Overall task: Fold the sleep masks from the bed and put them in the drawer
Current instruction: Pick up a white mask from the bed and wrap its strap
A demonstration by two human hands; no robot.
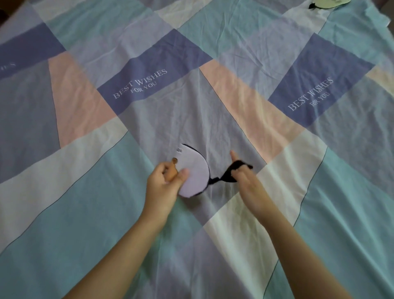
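Observation:
A pale lilac sleep mask, folded in half with a dark edge, is held just above the bed in the middle of the view. My left hand pinches its left side between thumb and fingers. Its black elastic strap runs to the right and is wrapped around the fingers of my right hand, which pulls it taut. A second sleep mask, light green with a black strap, lies at the far top edge of the bed, partly cut off by the frame. No drawer is in view.
The bed is covered by a patchwork sheet in teal, lilac, pink, white and dark blue, printed with "BEST WISHES FOR YOU". The sheet's right edge shows at the top right corner.

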